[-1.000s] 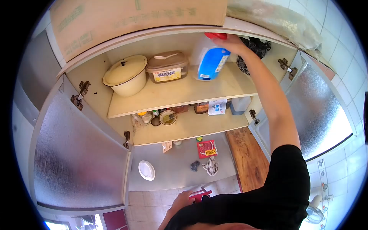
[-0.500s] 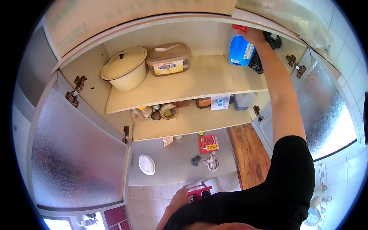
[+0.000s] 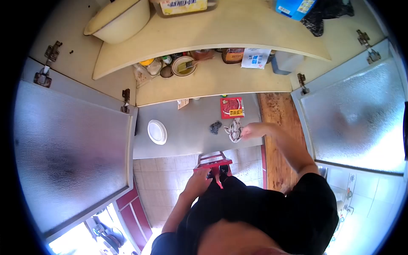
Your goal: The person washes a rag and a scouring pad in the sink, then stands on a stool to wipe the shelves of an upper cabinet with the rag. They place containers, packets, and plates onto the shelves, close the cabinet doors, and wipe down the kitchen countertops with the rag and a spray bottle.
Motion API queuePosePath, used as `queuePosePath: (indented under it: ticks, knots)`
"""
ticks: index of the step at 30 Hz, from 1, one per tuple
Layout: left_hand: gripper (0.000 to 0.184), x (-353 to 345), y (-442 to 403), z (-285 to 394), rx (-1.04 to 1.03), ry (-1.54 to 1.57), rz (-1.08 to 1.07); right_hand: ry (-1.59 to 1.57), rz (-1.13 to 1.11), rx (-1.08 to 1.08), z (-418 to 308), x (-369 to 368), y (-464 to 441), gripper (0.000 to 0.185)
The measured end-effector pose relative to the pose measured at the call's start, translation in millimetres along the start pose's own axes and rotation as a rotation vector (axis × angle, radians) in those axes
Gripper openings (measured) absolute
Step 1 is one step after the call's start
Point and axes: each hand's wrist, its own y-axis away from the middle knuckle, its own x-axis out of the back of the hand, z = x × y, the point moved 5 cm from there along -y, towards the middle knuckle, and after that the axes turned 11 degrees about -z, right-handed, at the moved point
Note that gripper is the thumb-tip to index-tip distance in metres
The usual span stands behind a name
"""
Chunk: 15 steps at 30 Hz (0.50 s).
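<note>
My right hand (image 3: 253, 130) is low over the grey counter, its fingers pointing left at a crumpled striped cloth (image 3: 233, 131). The fingers are blurred, and I cannot tell whether they touch the cloth. A dark scouring pad (image 3: 215, 127) lies left of the cloth, and a red food packet (image 3: 232, 108) behind it. My left hand (image 3: 199, 182) hangs beside my leg with its fingers loosely stretched, above a red stool (image 3: 212, 162). On the upper shelf stands a blue bottle (image 3: 293, 7), cut off by the top edge, beside a black plastic bag (image 3: 325, 17).
Two frosted glass doors (image 3: 72, 144) stand open at both sides of the cabinet. A cream enamel pot (image 3: 123, 21) and a plastic tub (image 3: 182, 7) occupy the upper shelf. Below are jars, a bowl with a brush (image 3: 185, 66) and a white packet (image 3: 255, 58). A white lid (image 3: 157, 131) lies on the counter.
My right hand has let go of the blue bottle on the upper shelf and come down beside the cloth. The view has tilted downward.
</note>
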Motion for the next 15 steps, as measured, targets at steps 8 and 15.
queuePosePath:
  ticks: [8,15]
  knots:
    - [0.043,-108.4,-13.9,-107.0,0.224,0.044,-0.105,-0.305,1.070,-0.591,349.7,56.8,-216.6,0.067]
    - [0.043,-170.4,11.4,-163.3,0.461,0.096,-0.259,-0.651,1.154,-0.587,434.6,84.2,-326.9,0.060]
